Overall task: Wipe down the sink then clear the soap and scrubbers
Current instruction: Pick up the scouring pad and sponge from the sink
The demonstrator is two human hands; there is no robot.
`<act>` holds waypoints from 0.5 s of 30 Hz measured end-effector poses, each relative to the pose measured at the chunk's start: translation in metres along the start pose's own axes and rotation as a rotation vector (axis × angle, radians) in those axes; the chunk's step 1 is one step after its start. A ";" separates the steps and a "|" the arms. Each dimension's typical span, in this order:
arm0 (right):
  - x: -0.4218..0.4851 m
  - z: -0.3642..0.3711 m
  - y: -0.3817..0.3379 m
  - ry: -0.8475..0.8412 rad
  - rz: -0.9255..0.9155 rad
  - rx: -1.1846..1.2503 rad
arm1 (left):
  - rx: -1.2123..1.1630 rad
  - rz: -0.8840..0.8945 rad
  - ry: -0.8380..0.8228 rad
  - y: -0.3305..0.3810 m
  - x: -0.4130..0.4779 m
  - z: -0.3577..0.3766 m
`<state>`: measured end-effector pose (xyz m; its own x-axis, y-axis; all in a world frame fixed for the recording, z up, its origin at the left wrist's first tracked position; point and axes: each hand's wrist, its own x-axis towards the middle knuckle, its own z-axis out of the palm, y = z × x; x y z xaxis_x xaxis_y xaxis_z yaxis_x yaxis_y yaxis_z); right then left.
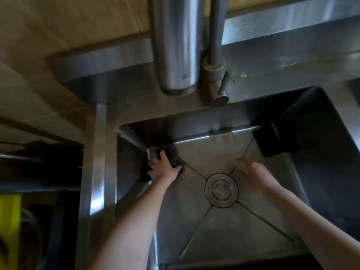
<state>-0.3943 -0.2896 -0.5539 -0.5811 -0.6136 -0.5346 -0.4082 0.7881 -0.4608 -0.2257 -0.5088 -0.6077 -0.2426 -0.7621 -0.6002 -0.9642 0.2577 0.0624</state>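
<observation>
Steel sink (100, 162) seen from above. Left hand (163, 169) grips a dark scrubber (172, 154) in the sink's far left corner; right hand (253, 177) hovers beside the drain (221, 190), fingers straight and slightly apart.

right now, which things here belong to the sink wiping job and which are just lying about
Job: stainless steel sink; dark rough scrubbing pad, gripped by the left hand in the far left corner; open right hand; black rectangular block, possibly a scrubber.
Lying about: grey metal tap; wide steel cylinder; yellow object outside the sink.
</observation>
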 end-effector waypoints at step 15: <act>0.019 -0.029 0.051 0.111 0.043 -0.061 | 0.217 0.132 0.157 0.013 -0.025 0.002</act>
<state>-0.4472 -0.2596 -0.5670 -0.6720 -0.5727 -0.4695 -0.4212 0.8170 -0.3938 -0.2318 -0.4850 -0.5935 -0.3942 -0.7920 -0.4663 -0.8820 0.4686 -0.0503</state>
